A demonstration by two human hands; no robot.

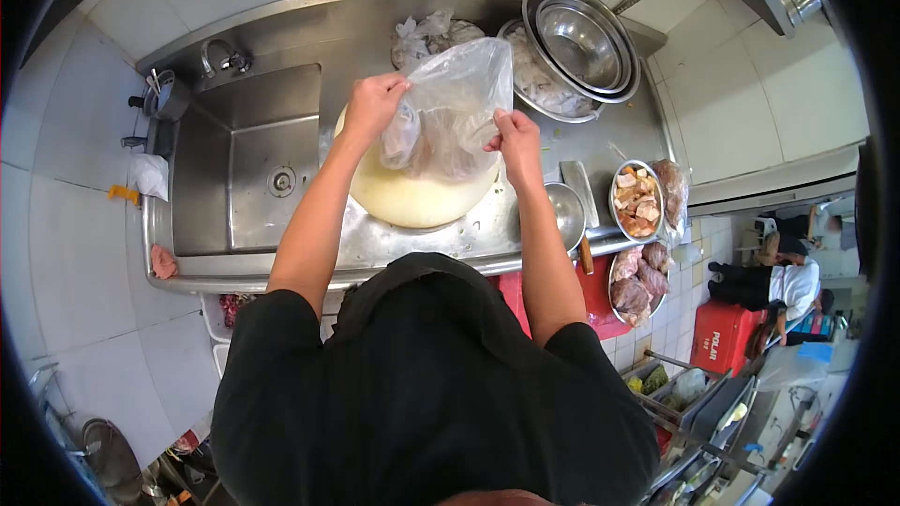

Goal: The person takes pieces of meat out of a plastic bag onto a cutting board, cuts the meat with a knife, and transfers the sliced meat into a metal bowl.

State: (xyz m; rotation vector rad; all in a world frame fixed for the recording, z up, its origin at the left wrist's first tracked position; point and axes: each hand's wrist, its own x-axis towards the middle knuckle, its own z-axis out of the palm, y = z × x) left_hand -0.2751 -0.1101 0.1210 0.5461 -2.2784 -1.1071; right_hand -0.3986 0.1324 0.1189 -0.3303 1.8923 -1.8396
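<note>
A see-through plastic bag (461,84) is stretched between my two hands above a round, pale yellow cutting board (422,201). My left hand (377,101) pinches the bag's left edge. The right side of the bag is gripped by my right hand (516,139). Something pinkish shows through the lower part of the bag, but I cannot make out what it is. To the right of the board lies a cleaver (579,189) with a wooden handle, beside a metal bowl (564,214).
A sink (246,159) with a faucet (225,58) is on the left. Stacked metal bowls (579,42) stand back right. A bowl of cut meat pieces (637,201) and a tray of larger raw meat (637,283) are at right. A person (795,286) is near a red cooler (722,335).
</note>
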